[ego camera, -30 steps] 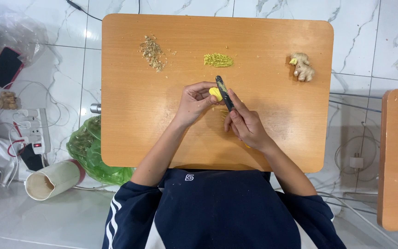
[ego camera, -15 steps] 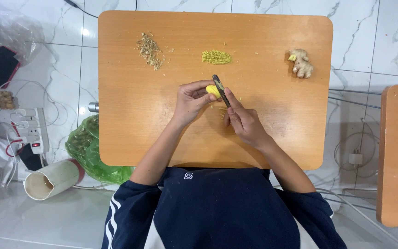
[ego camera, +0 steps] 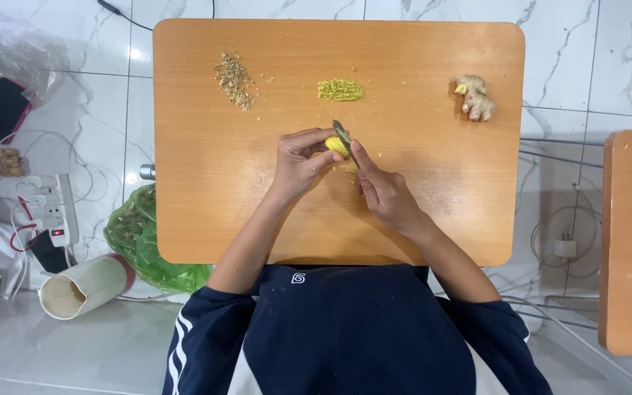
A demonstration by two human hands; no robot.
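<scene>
Your left hand [ego camera: 300, 159] has its fingers closed around a small yellow piece of peeled ginger [ego camera: 336, 145], holding it just above the middle of the wooden table [ego camera: 206, 190]. Most of this piece is hidden by your fingertips, so only its yellow end shows. Your right hand [ego camera: 383, 194] is clamped on a small knife [ego camera: 343, 134]; the handle is covered inside the fist and only the dark blade is visible, lying against the ginger piece. How the edge meets the piece is too small to make out.

Under the hands there are a few tiny yellow bits on the table. Further away, near the far edge, you see a pile of brown peelings [ego camera: 234, 80], then a small heap of chopped yellow ginger [ego camera: 341, 90], and at the right a whole ginger root [ego camera: 475, 96] with one cut yellow end.

Beside the table at the left, a green plastic bag [ego camera: 140, 238] is partly hidden under the table edge, and a white cylinder container [ego camera: 85, 285] lies on the floor.
</scene>
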